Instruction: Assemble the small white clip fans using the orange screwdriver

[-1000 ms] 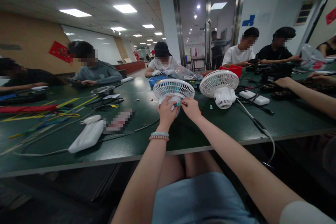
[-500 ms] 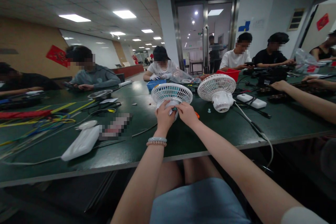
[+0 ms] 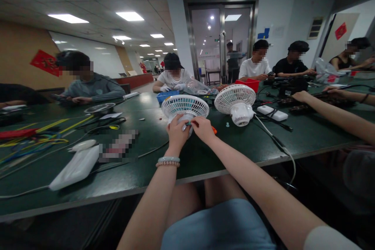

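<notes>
A white electric fan (image 3: 185, 103) lies with its round slotted grille tipped back, its rear housing toward me. My left hand (image 3: 177, 131) is wrapped around that rear part, which the fingers mostly cover. My right hand (image 3: 204, 129) is closed beside it, thumb and fingertips pinched at a small teal piece (image 3: 188, 124) against the housing. The fingers hide how the piece sits. To the right stands a second white fan (image 3: 235, 101), apart from both hands. Near it on the table lies a small pale teal plastic part (image 3: 227, 124). Something orange (image 3: 214, 130) shows just past my right hand.
On the green table (image 3: 146, 172) lie a white power strip (image 3: 77, 166), coloured cables (image 3: 35, 140) at left and a white adapter (image 3: 272, 113) at right. A blue bin (image 3: 166, 95) and red bin (image 3: 249, 84) stand behind the fans. Several people sit around; a neighbour's arm (image 3: 328, 109) reaches in.
The whole view has shifted, so the things on the table sit a little further left. Both hands stay at the back of the same fan, with a slight change in the fingertips.
</notes>
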`<move>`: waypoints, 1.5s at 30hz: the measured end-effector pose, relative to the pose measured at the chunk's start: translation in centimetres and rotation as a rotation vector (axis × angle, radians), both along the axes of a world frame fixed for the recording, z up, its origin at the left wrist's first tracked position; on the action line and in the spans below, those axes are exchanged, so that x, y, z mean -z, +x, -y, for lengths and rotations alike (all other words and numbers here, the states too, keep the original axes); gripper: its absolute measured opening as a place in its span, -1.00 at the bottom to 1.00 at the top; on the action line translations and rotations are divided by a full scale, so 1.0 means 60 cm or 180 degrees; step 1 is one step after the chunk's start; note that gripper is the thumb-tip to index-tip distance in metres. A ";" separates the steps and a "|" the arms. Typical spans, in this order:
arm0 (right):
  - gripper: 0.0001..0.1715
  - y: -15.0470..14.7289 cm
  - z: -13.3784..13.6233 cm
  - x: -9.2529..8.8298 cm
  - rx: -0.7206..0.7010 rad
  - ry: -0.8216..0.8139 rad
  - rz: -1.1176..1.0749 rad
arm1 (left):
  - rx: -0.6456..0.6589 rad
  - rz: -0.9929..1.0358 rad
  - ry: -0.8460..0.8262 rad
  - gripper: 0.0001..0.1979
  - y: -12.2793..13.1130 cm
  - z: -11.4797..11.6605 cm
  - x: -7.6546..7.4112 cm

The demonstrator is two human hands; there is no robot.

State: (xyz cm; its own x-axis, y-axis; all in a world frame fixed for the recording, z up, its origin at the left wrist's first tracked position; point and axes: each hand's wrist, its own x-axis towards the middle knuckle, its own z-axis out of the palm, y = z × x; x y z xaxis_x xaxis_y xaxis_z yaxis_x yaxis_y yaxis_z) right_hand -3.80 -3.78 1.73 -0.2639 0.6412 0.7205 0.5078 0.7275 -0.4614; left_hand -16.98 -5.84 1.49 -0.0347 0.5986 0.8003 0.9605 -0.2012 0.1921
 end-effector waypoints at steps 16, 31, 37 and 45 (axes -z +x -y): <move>-0.87 -0.006 -0.013 0.010 0.0002 -0.0050 -0.0267 | 0.0052 0.0074 -0.0015 -0.84 0.001 0.004 -0.002; -0.86 0.000 -0.017 0.025 -0.0389 0.0342 -0.0531 | 0.0033 0.0041 -0.0170 -0.81 0.002 0.009 -0.004; -0.88 0.002 -0.016 0.028 -0.0378 0.0355 -0.0463 | 0.0055 0.0027 -0.0171 -0.82 0.004 0.013 -0.003; -0.84 0.018 0.000 0.010 0.0215 0.0150 0.0089 | 0.0018 0.0073 -0.0178 -0.84 0.003 0.010 -0.003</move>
State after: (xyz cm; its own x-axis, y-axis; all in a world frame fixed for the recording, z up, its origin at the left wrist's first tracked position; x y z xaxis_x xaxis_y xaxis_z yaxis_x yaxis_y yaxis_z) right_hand -2.74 -3.77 1.11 -0.2417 0.6238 0.7433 0.5687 0.7117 -0.4123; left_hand -16.79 -6.45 1.65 -0.0490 0.6427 0.7646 0.9546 -0.1950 0.2252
